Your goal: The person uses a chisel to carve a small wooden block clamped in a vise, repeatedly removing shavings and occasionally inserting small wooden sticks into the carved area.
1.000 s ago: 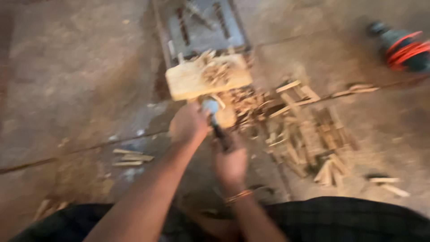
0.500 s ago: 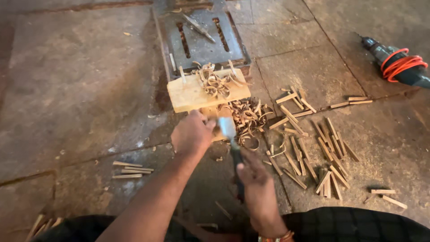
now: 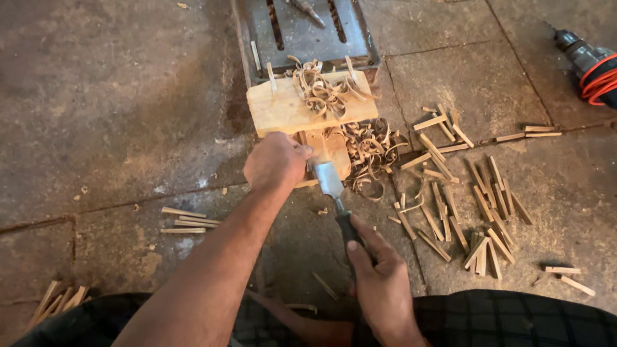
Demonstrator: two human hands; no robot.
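My left hand (image 3: 276, 162) is closed around a small piece of wood (image 3: 329, 146) that rests against a pale wooden block (image 3: 283, 109) on the stone floor. My right hand (image 3: 380, 283) grips the dark handle of a chisel (image 3: 333, 186). Its flat metal blade points up and away from me and lies against the small piece beside my left fingers. Curled wood shavings (image 3: 328, 90) lie on top of the block and spill down its right side.
Several thin wooden sticks (image 3: 475, 212) lie scattered on the floor to the right, with a few more sticks (image 3: 183, 220) at the left. A metal grate (image 3: 308, 29) lies behind the block. A power drill with an orange cord (image 3: 594, 64) rests at top right.
The view has steadied and drawn closer. My right hand has slid back down the chisel handle toward me, and the blade now rests against the small piece at my left hand.
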